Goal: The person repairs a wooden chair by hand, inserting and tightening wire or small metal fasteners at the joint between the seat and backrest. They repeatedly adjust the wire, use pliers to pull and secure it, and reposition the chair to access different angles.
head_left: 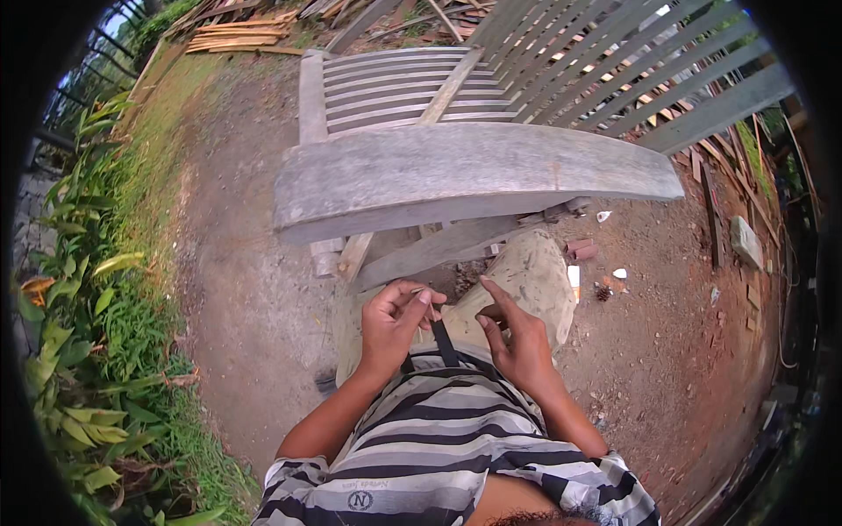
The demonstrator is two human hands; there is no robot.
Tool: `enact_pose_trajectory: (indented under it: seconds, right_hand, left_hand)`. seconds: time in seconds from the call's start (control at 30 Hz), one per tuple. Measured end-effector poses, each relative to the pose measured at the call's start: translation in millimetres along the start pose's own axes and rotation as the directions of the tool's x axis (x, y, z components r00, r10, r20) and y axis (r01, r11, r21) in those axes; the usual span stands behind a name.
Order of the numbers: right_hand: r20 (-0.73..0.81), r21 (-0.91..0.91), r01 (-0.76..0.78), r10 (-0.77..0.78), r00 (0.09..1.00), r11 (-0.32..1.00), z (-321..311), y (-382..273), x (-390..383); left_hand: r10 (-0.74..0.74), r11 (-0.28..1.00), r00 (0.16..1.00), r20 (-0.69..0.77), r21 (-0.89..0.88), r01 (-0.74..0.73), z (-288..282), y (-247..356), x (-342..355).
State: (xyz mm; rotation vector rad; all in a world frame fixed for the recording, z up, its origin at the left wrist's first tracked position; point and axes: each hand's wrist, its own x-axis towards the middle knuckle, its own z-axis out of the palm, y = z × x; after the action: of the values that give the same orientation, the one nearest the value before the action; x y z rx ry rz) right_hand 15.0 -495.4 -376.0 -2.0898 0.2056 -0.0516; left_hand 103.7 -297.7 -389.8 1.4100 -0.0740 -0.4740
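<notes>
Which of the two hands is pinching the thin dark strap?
The left hand pinches the dark strap; the right hand is beside it, fingers open.

Open ground to the left of the left hand [392,323], bare dirt [237,289] up to the plants [88,351]. Ahead, blocked by the curved grey plank [456,175], close over the knee [526,272]. Slatted wooden panels [596,70] stacked beyond. Right of the right hand [517,346], passable soil strewn with small debris [605,285]. Narrow gap between both hands, crossed by a dark strap [443,342]
</notes>
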Motion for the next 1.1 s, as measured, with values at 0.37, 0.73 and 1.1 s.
enact_pose_trajectory:
  seconds: [0.37,0.73,1.1]
  right_hand:
    - [0.008,-0.634,0.107,-0.132,0.991,0.766,5.3,92.4,-8.9]
    - [0.019,-0.716,0.192,-0.257,0.966,0.671,17.6,119.6,-2.6]
    - [0.055,-0.700,0.221,-0.257,0.965,0.679,18.0,116.2,2.0]
  left_hand:
    - [0.131,0.583,0.949,-0.285,0.797,0.159,-130.6,-121.5,-96.7]
    - [-0.280,0.686,0.855,-0.436,0.532,0.497,-174.7,-167.1,-206.1]
    - [-0.074,0.941,0.752,-0.655,0.204,0.269,-172.0,-227.5,-173.2]
